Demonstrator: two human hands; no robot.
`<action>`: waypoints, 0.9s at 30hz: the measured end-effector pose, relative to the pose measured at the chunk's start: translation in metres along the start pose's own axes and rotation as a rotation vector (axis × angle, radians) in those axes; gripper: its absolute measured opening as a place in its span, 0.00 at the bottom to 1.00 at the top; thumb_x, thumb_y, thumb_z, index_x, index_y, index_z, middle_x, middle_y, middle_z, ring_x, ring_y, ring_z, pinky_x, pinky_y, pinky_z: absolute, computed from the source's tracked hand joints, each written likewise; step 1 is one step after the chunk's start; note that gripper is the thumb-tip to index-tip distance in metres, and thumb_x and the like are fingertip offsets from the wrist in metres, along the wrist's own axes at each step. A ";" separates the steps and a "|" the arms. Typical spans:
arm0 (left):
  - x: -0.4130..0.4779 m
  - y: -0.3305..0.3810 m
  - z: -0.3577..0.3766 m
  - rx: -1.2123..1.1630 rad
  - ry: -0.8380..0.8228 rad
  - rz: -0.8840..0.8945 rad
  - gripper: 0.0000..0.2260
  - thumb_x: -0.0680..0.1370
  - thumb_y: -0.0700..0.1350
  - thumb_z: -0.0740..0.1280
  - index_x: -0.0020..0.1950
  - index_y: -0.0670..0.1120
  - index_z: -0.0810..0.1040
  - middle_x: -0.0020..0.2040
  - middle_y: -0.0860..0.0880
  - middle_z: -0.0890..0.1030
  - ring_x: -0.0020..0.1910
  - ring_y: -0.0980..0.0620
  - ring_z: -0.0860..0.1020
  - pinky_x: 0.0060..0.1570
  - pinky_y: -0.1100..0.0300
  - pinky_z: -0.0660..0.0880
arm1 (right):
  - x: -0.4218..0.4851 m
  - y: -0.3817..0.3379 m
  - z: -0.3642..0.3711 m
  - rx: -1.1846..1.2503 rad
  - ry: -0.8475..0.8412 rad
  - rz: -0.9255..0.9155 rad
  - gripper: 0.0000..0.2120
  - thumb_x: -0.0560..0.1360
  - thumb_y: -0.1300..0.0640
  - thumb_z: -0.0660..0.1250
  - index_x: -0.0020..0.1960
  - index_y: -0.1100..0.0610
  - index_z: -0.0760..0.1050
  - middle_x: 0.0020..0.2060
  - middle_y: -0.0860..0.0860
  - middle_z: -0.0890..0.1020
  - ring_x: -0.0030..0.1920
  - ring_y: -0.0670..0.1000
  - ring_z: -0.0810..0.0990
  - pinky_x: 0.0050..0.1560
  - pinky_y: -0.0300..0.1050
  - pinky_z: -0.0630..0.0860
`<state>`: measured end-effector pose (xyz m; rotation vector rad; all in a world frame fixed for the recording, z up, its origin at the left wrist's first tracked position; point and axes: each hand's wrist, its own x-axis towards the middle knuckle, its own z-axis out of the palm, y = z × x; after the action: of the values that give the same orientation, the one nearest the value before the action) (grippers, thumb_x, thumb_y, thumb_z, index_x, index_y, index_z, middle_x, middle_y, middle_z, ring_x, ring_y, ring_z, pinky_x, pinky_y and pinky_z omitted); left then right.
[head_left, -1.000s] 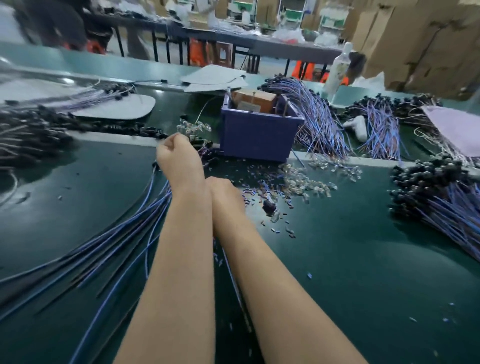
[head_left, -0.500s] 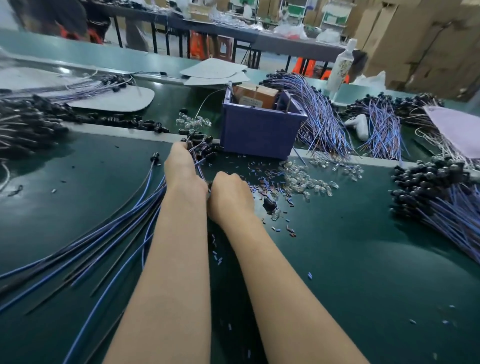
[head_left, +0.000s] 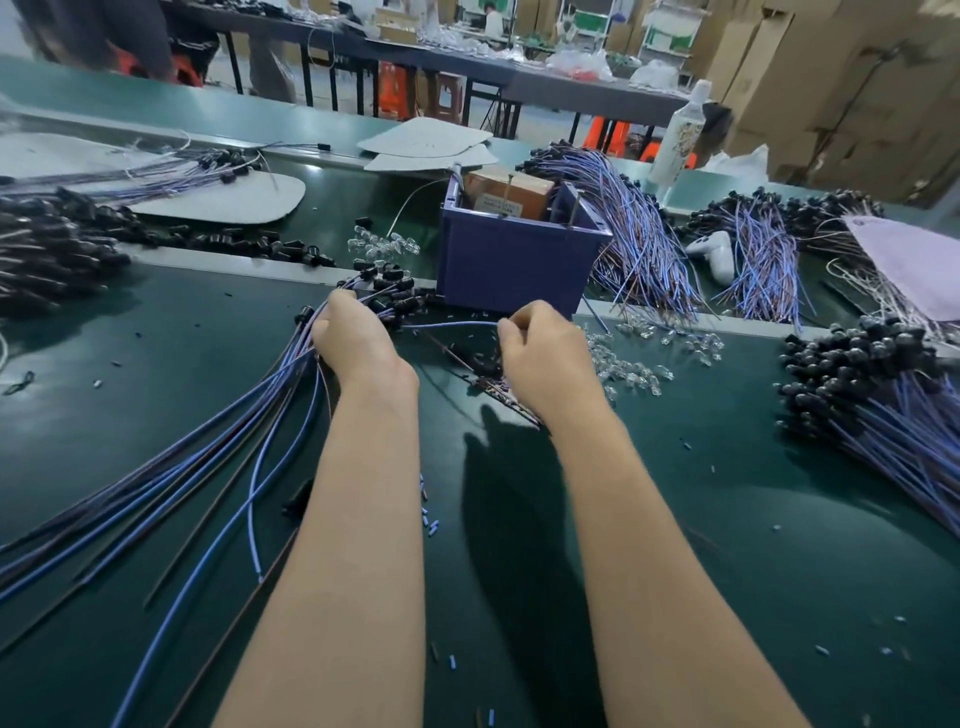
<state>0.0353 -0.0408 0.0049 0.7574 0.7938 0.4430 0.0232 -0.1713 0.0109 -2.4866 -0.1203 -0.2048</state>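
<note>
My left hand (head_left: 356, 340) grips a bundle of blue and brown wires (head_left: 197, 467) near their black-capped ends (head_left: 387, 293); the wires fan out toward the lower left across the green table (head_left: 727, 519). My right hand (head_left: 545, 353) pinches one blue wire (head_left: 452, 326) that arcs between the two hands. A few more wires and small black parts (head_left: 485, 371) lie under the right hand.
A purple bin (head_left: 511, 260) holding a cardboard box stands just beyond my hands. Clear LED pieces (head_left: 634, 369) are scattered to its right. Heaps of finished black-capped wires lie at far right (head_left: 872, 384), far left (head_left: 47, 249) and behind the bin (head_left: 639, 234). A bottle (head_left: 678, 137) stands at the back.
My hands have drawn apart: the right hand moved right, pulling one blue wire out of the bundle that the left hand keeps hold of.
</note>
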 end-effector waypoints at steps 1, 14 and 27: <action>-0.001 0.000 0.000 0.000 0.007 0.011 0.06 0.78 0.43 0.57 0.41 0.47 0.65 0.35 0.51 0.62 0.30 0.53 0.59 0.31 0.60 0.58 | 0.002 0.004 -0.008 -0.005 0.002 -0.025 0.13 0.81 0.55 0.57 0.54 0.62 0.76 0.43 0.55 0.79 0.44 0.54 0.75 0.45 0.45 0.70; -0.052 -0.051 0.030 0.467 -0.931 0.064 0.24 0.82 0.59 0.51 0.72 0.46 0.65 0.66 0.49 0.75 0.68 0.51 0.69 0.70 0.51 0.59 | -0.008 0.034 -0.054 1.495 0.074 0.073 0.11 0.81 0.61 0.56 0.45 0.61 0.75 0.30 0.50 0.72 0.31 0.46 0.70 0.35 0.38 0.68; -0.059 -0.047 0.020 0.376 -0.915 0.353 0.12 0.83 0.46 0.55 0.48 0.49 0.77 0.49 0.49 0.82 0.48 0.54 0.80 0.51 0.58 0.75 | -0.019 0.056 -0.039 0.680 -0.193 -0.169 0.09 0.79 0.59 0.63 0.44 0.58 0.80 0.25 0.50 0.69 0.24 0.42 0.65 0.26 0.34 0.63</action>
<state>0.0167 -0.1170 0.0067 1.3214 -0.1323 0.2108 0.0072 -0.2398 0.0049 -1.8114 -0.4090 0.0131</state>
